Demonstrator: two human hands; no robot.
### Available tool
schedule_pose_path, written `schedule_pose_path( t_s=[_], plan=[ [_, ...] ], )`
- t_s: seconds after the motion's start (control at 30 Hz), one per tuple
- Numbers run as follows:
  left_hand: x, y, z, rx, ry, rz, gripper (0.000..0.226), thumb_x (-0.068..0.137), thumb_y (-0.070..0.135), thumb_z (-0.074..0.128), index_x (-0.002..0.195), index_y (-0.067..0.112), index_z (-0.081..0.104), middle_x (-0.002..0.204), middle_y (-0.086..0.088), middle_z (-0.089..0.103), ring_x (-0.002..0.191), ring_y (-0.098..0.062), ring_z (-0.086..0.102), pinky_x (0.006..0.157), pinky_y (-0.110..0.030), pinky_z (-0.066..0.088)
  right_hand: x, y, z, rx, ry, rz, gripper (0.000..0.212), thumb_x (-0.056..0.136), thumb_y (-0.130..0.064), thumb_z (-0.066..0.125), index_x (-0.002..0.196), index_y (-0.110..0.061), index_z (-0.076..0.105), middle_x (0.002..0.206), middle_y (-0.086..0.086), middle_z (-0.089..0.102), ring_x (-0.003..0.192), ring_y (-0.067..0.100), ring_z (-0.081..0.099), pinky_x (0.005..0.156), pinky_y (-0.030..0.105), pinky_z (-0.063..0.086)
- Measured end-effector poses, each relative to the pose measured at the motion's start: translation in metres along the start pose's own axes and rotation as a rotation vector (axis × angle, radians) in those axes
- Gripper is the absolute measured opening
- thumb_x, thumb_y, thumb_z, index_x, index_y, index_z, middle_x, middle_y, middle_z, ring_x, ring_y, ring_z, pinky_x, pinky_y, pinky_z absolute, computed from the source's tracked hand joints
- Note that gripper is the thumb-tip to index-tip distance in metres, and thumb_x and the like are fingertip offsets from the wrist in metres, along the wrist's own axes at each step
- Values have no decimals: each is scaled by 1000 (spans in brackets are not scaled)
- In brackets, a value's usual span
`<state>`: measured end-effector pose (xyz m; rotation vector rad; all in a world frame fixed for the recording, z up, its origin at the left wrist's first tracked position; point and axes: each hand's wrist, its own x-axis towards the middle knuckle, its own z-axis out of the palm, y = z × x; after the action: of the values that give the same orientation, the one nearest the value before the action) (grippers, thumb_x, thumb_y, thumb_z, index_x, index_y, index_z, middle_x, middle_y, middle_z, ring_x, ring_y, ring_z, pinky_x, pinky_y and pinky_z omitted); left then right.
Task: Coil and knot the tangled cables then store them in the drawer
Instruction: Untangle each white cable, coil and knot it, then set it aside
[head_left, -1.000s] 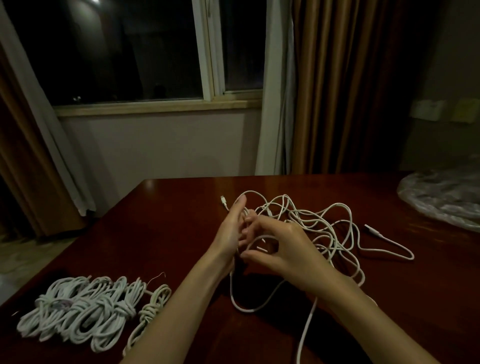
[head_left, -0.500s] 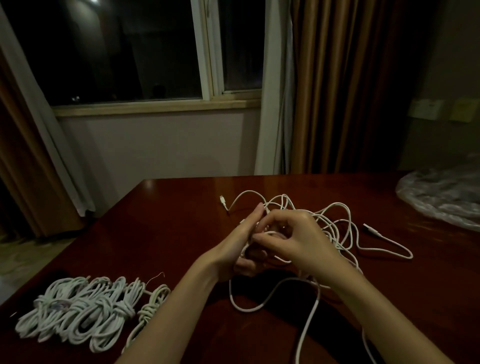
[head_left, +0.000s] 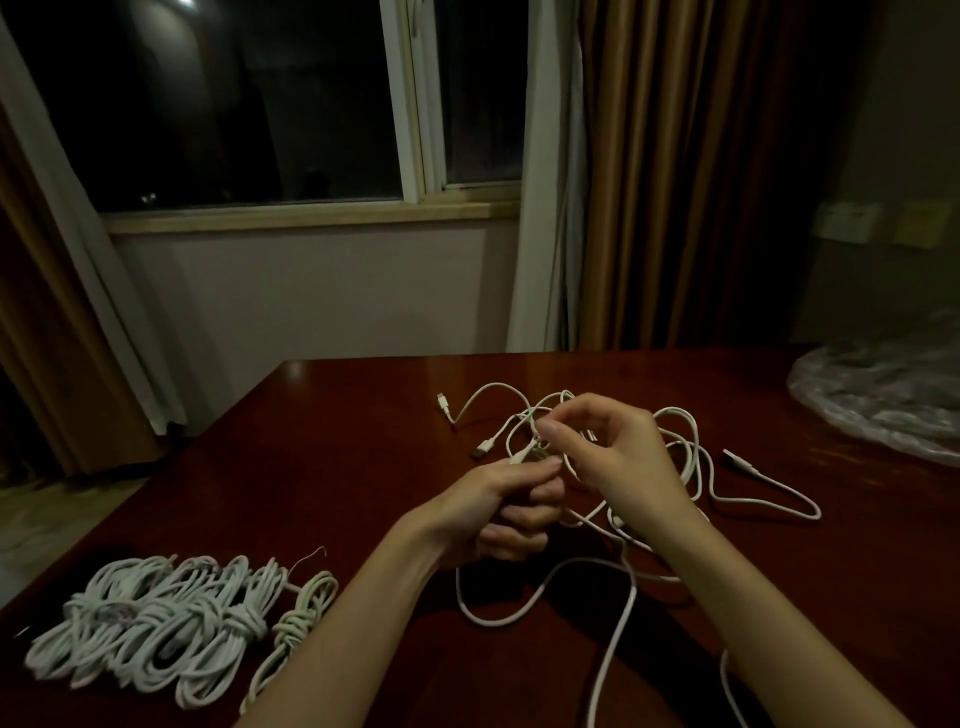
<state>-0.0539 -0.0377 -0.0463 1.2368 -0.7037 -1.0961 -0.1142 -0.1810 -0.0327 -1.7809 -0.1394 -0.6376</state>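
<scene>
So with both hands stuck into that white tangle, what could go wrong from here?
1. The left hand and right hand both grip strands of the tangled cables; pulling apart could tighten the snarl instead of loosening it.
2. One strand runs off the near edge of the table; it may snag or drag the pile.
3. A loose connector lying on the wood could whip or scrape if yanked.

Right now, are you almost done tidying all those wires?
Partly. A pile of knotted white cable bundles lies finished at the table's near left. In hand: the left hand grips and the right hand pinches strands of the tangled white cables. That tangle needs coiling and knotting; nothing is stored, and no drawer is in view.
</scene>
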Motion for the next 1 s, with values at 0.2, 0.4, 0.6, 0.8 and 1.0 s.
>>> schedule_pose_path(
  t_s=[0.2,0.4,0.6,0.8,1.0],
  plan=[
    [4,1,-3,-78,143,150,46,100,47,30,103,11,59,49,3,29,31,-2,24,32,-13,20,0,3,-6,-17,59,6,7,87,-17,68,80,-18,69,68,-2,68,54,2,57,51,15,42],
    [11,-2,-3,-132,296,255,53,99,51,24,124,20,59,65,1,48,42,-4,36,42,-16,31,-5,6,1,-307,39,-85,29,86,-12,69,85,-41,66,93,-12,67,79,7,64,67,25,55],
    [6,1,-11,-150,440,289,58,102,48,23,113,17,70,119,-8,69,111,-24,65,90,-39,52,-9,14,11,-479,-115,-85,29,88,-13,67,114,-27,69,92,-15,58,80,0,56,70,12,46],
    [7,6,-12,-678,539,422,47,103,43,34,69,13,49,54,1,52,61,-15,67,82,-36,50,-12,18,17,-587,-283,-132,40,93,-13,62,127,-33,61,101,-8,62,92,6,58,82,28,52],
    [-1,8,-29,-741,596,459,46,104,39,32,63,18,36,39,8,26,26,-2,23,26,-13,19,-14,10,15,-704,-454,-229,22,93,-23,61,113,-24,70,99,-13,66,74,-11,51,72,11,44]
  ],
)
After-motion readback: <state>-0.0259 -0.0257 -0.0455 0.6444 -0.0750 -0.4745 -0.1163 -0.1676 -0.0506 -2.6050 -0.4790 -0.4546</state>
